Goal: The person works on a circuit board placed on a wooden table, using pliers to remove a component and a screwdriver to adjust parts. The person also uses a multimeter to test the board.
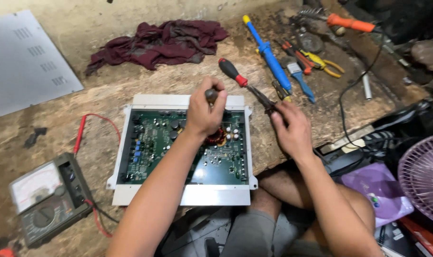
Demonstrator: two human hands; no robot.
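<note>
While the left hand (204, 112) gripped a dark-handled screwdriver (211, 95) over the green circuit board (152, 147), the right hand (292, 131) pinched red-handled pliers (247, 85); a slip could have gouged components.

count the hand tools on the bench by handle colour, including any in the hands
Blue handles: 2, the long blue tool and the short blue tool
Red and black handle: 1, screwdriver
Orange handle: 1
Yellow handles: 1, pliers
Dark handle: 1, gripped in the left hand
Total: 6, as far as the cluttered corner shows; the right hand touches a dark tool tip.
</note>
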